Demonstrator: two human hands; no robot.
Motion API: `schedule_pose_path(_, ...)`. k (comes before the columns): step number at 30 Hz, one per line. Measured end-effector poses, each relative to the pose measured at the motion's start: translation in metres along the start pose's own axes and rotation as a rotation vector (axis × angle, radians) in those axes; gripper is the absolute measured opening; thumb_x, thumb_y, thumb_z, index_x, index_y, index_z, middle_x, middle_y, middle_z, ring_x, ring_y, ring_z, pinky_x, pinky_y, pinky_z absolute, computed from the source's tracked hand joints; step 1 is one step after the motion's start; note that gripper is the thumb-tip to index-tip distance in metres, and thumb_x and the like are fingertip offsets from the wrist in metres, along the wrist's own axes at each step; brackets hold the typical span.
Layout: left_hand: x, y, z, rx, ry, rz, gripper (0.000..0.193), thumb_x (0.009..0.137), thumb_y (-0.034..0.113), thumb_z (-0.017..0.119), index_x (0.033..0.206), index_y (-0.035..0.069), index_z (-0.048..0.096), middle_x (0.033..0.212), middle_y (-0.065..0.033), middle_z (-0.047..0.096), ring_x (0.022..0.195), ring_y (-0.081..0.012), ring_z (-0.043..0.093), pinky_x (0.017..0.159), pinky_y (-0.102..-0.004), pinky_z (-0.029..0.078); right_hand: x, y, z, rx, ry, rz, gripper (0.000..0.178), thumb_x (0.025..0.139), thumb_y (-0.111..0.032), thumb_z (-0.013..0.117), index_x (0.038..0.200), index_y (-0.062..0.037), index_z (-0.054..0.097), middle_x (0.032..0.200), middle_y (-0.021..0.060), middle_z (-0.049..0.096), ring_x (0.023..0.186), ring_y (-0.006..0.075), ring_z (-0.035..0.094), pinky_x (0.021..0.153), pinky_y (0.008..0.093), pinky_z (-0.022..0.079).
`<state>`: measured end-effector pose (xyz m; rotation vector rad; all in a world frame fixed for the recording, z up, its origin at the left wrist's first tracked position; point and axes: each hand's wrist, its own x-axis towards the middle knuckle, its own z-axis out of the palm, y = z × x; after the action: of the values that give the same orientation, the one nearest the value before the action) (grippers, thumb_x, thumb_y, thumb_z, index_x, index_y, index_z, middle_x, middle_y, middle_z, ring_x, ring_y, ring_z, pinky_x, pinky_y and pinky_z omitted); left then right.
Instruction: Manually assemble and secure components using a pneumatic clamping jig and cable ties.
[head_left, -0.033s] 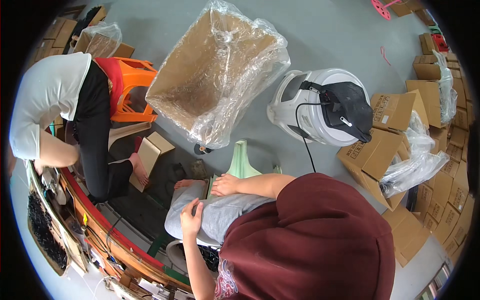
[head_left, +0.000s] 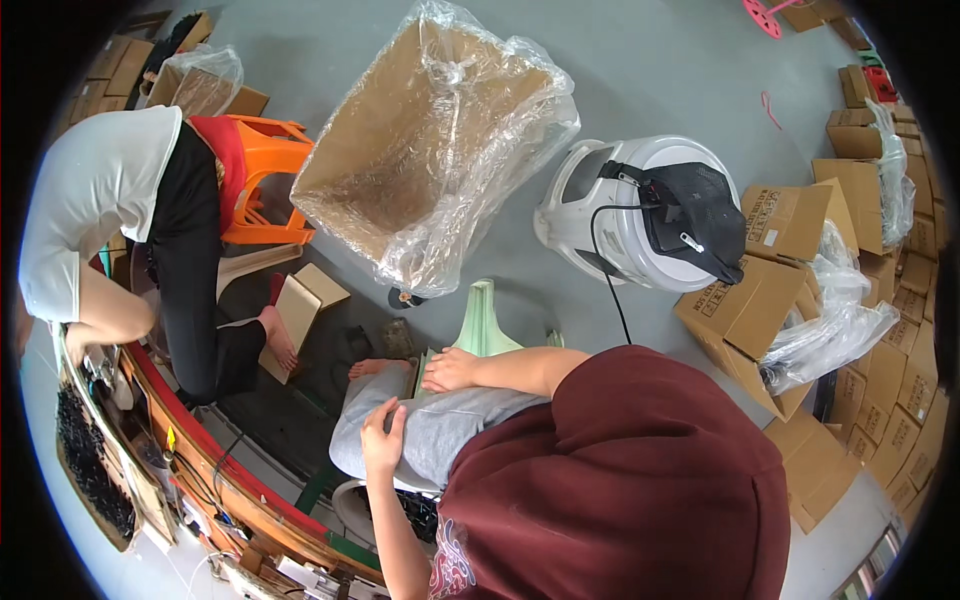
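Note:
My left hand (head_left: 383,437) is raised over my grey-trousered knee (head_left: 345,440), its fingers loosely bent and apart, with nothing visible in it. Across the thigh of the same trousers lies my right hand (head_left: 450,371), fingers resting loosely and holding nothing I can see. Just beyond the right hand stands a pale green plastic stool (head_left: 482,325), partly hidden by my arm and leg. A curved workbench with a red edge (head_left: 235,470) runs to the left of my knees, apart from both hands.
A large plastic-lined carton (head_left: 375,150) stands ahead. To its right, a black bag (head_left: 695,215) with a cable rests on a white stool (head_left: 575,215). Open cartons (head_left: 740,310) line the right. At left, a co-worker (head_left: 110,200) bends over the bench from an orange stool (head_left: 265,155).
The co-worker's forearm and hand at the bench have shifted slightly down and left. My own hands have not visibly moved.

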<state>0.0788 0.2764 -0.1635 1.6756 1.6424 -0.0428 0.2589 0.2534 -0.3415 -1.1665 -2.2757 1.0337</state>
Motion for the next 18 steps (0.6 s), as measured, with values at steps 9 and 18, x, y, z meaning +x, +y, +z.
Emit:
schedule_pose_path(9,-0.004,-0.005,-0.003,-0.014,-0.021,-0.031,0.027,0.09,0.021,0.069,0.107,0.0,0.071,0.103,-0.0182,0.072,0.099,-0.0321,0.068,0.089,-0.0379,0.051,0.003,0.002,0.006,0.003,-0.019,0.018,0.037,0.098,-0.042,0.048,0.089,-0.0149,0.072,0.089,0.0056,0.07,0.089,0.0243,0.067,0.076,0.0439,0.054)
schedule_pose_path(18,-0.028,-0.019,-0.008,-0.035,0.114,-0.01,0.024,0.092,0.023,0.066,0.104,0.003,0.073,0.101,-0.0176,0.072,0.097,-0.0319,0.068,0.088,-0.0385,0.05,0.008,-0.002,-0.025,0.027,-0.015,0.103,0.034,0.099,-0.041,0.046,0.101,-0.0125,0.064,0.096,0.0085,0.068,0.093,0.0298,0.066,0.08,0.0465,0.049)
